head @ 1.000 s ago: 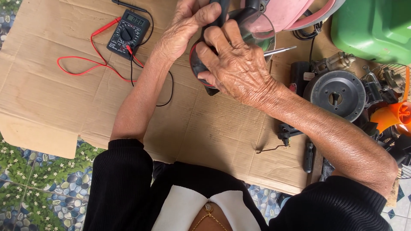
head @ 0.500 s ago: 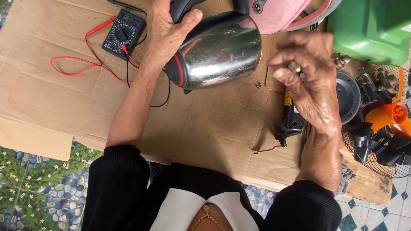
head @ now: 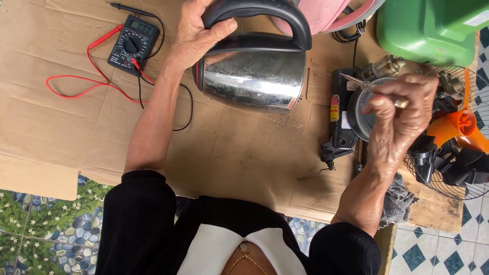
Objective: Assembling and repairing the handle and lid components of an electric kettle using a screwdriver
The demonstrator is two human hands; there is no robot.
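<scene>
A shiny steel electric kettle (head: 257, 79) with a black handle lies on its side on the cardboard sheet (head: 244, 153). My left hand (head: 196, 33) grips the kettle by its handle and lid end. Over to the right, my right hand (head: 400, 112) is raised above a round metal part (head: 356, 114) and pinches a thin metal tool (head: 356, 81) between its fingers. The two hands are well apart.
A black multimeter (head: 133, 43) with red and black leads lies at the top left. A pink casing (head: 326, 12) and a green plastic housing (head: 433, 28) sit at the top. An orange fan blade in a wire guard (head: 458, 137) is on the right, next to a grey rag (head: 397, 198).
My right hand has come off the kettle and moved right, now holding a thin tool. My left hand has turned the kettle so its steel side shows.
</scene>
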